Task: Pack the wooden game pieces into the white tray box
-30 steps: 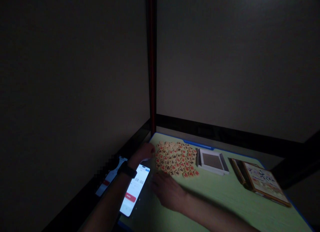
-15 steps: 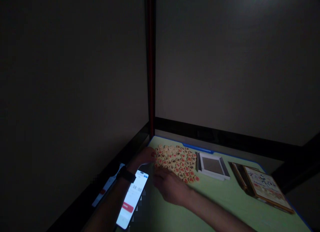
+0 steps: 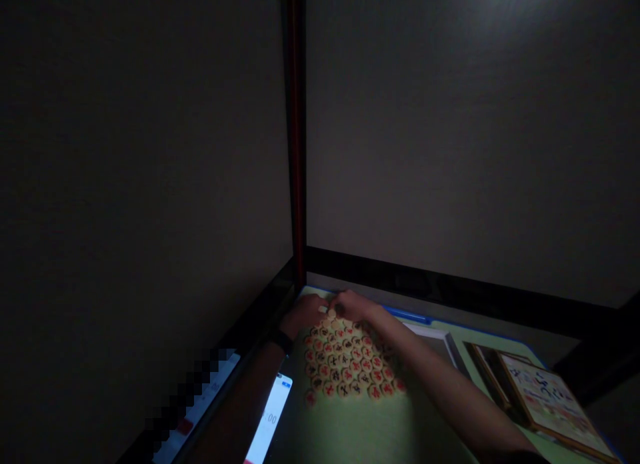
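Round wooden xiangqi pieces [image 3: 345, 359] lie close together in rough rows, marked with red or black characters. A few at the far end show blank faces, such as a pale piece [image 3: 332, 314] between my hands. At the far left corner of the group, my left hand [image 3: 306, 313] is closed, with a small pale piece [image 3: 323, 309] at its fingertips. Just across from it, my right hand [image 3: 353, 307] is curled with its fingertips at a dark-looking piece [image 3: 339, 309]. My right forearm hides part of the group's right side.
The pieces are on a light green table [image 3: 365, 424]. A lit phone [image 3: 270, 417] stands at the left near my forearm. On the right are a pale open box [image 3: 443, 347] and a framed-looking lid [image 3: 545, 391]. Walls [image 3: 450, 151] meet behind the table.
My right hand has moved from the near left side of the pieces to their far edge, beside my left hand. The view has shifted, and the near rows now show uncovered.
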### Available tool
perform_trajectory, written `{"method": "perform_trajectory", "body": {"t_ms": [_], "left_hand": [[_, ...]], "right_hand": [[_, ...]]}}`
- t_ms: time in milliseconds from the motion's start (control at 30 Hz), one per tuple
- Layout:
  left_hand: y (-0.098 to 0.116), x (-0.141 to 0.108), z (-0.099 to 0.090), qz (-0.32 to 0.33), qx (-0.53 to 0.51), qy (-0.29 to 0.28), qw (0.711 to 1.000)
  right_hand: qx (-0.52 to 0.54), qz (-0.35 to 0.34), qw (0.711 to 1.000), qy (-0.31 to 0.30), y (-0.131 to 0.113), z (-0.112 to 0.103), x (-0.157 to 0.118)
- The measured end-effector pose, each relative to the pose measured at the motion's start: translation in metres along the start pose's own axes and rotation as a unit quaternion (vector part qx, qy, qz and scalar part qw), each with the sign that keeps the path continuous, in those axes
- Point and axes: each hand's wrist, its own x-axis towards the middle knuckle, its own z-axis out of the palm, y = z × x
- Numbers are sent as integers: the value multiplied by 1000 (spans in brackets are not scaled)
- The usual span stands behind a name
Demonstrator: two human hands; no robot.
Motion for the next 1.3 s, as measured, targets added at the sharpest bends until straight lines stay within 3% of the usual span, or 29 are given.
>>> {"method": "perform_trajectory", "body": {"t_ms": [433, 600, 733, 1000, 1300], "left_hand": [[3, 5, 12, -21, 24, 10, 999], [6, 8, 14, -35, 38, 62, 997], [6, 15, 12, -68, -15, 109, 992], [18, 21, 8, -82, -95, 99, 987], [25, 24, 4, -75, -97, 96, 988]], "right_hand": [[37, 4, 999, 24, 10, 10, 0], [63, 39, 995, 62, 20, 5, -1], [95, 74, 989, 89, 34, 2, -3], [145, 107, 979, 100, 46, 10, -4], [129, 105, 983, 74, 57, 11, -10]]}}
